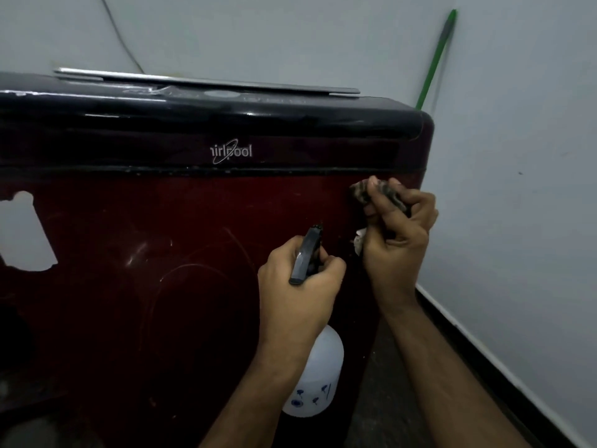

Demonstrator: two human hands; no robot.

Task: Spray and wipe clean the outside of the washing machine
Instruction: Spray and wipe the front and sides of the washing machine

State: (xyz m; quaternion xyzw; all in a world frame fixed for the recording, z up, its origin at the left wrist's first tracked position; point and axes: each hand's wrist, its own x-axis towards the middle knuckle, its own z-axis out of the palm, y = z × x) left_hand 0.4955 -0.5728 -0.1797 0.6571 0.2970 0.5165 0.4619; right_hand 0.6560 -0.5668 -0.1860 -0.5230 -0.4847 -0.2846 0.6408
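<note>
A dark red washing machine (161,253) with a black top band fills the left and middle of the view. My left hand (300,286) grips the black trigger head of a white spray bottle (318,376), its nozzle close to the red front panel. My right hand (397,231) holds a crumpled, stained cloth (361,194) bunched in its fingers and presses it against the panel near the machine's upper right corner, just under the black seam.
A pale wall (517,156) stands close on the right, with a dark skirting strip (484,344) and a narrow floor gap beside the machine. A green stick (436,59) leans in the corner behind. A thin cable (119,37) runs down the back wall.
</note>
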